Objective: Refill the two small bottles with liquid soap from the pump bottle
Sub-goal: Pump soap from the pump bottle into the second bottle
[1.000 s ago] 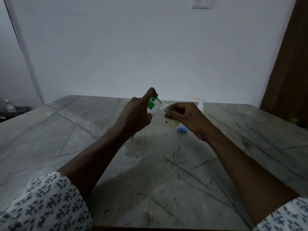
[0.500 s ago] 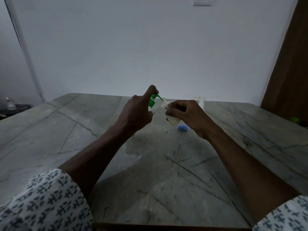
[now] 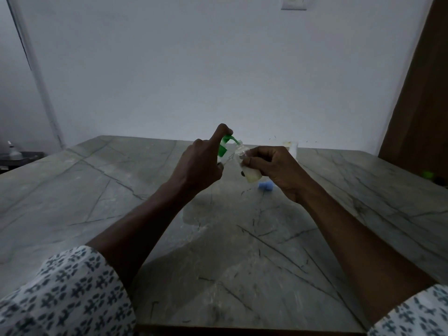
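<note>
**Spout to Mouth: Filling the First Small Bottle**

Both hands are raised above the grey veined surface (image 3: 97, 190), close together. The left hand (image 3: 201, 163) is wrapped round the pump bottle (image 3: 222, 147), hiding all but its green pump head, and the forefinger is laid on top of the pump. The right hand (image 3: 274, 168) pinches the small bottle (image 3: 242, 151) between thumb and fingers. This clear bottle is tilted so that its open neck meets the green spout, and a little pale liquid sits in its lower end.

To do this step well, the spout tip should sit right at or just inside the neck before each press. Soap is thick and strings, so a gap would likely send it down the outside. Short, full presses look safer than fast ones. The tilt should stay gentle enough that the pooled liquid cannot run back to the mouth. As the level looks low, I judge that several more presses are needed.

A blue cap (image 3: 265, 186) lies on the surface just below the right hand, ready for closing. A pale container (image 3: 293, 149) stands beyond that hand — possibly the second bottle, though the light is too dim to tell.

No brand, label or writing can be read on either bottle or anywhere else in view.
</note>
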Tool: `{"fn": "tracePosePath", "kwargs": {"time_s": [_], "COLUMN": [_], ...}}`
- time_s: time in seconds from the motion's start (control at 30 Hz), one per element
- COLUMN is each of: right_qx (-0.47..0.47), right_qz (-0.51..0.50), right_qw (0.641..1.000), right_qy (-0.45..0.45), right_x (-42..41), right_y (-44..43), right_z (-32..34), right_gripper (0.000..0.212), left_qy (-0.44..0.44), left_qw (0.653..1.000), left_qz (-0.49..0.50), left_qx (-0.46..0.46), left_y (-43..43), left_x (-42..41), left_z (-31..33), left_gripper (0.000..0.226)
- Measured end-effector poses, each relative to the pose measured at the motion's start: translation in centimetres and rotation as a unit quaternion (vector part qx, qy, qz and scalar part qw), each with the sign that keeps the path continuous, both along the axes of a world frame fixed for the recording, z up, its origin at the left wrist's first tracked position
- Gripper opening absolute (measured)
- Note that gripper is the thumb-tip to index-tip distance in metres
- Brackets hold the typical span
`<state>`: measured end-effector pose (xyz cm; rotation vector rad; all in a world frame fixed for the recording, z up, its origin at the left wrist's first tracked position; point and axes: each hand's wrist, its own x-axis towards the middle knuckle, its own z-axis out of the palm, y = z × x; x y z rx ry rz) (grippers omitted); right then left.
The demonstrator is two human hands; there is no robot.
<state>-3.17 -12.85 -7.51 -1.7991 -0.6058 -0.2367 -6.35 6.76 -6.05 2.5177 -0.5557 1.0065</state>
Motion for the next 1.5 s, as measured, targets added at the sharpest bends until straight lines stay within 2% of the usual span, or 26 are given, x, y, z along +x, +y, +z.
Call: {"fn": "tracePosePath", "kwargs": {"time_s": [0.2,0.5,0.8,1.0,1.33,1.5], "right_qx": [-0.013,0.008,0.004,0.019,0.012,0.029], "right_qz": [0.004,-0.001,0.010,0.006,0.018,0.013], "right_qw": [1.000,1.000,1.000,0.999,1.000,0.999], "right_qy": [0.003,0.018,0.020,0.031,0.022,0.025], "right_x": [0.17,0.39,0.11,0.26,-0.02,0.18], "right_y": [0.39,0.03,0.49,0.26,0.56,0.48], "right_z": [-0.34,-0.30,-0.64,-0.57,-0.80,-0.89], "right_gripper": [0.018,0.024,0.022,0.025,0.019,0.020], "left_qy": [-0.008,0.000,0.003,-0.001,0.002,0.002], "left_qw": [1.000,1.000,1.000,1.000,1.000,1.000], "left_qz": [-0.009,0.011,0.006,0.015,0.008,0.011], "left_qx": [-0.016,0.004,-0.015,0.008,-0.001,0.006], "left_y": [0.07,-0.07,0.04,-0.19,-0.09,-0.10], "left_x": [-0.24,0.11,-0.45,-0.03,-0.14,0.02], "left_z": [-0.08,-0.06,0.06,-0.09,-0.10,-0.07], "left_gripper": [0.059,0.069,0.058,0.070,0.062,0.070]}}
